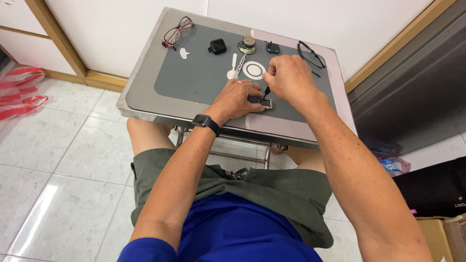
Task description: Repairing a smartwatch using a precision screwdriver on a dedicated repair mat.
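I see left hand [238, 99] pinning small watch [265, 103] flat on desk [145, 92]; right hand [290, 77] pinched on tool [266, 90] directly above it.

A dark grey mat [204, 73] covers the silver desk [141, 92]. At 11 o'clock on it lie glasses [177, 32] with dark red frames; at 2 o'clock, glasses [311, 54] with black frames. Near 12 sit a black square case [217, 46], a brass-and-silver round part [247, 44] and a white ring [253, 70]. The small watch [265, 103] under the hands is silver with a black face. The wrist strap [206, 122] is black, the shorts [272, 194] olive green, the shirt [233, 237] bright blue, the floor tiles [63, 165] pale grey-white.
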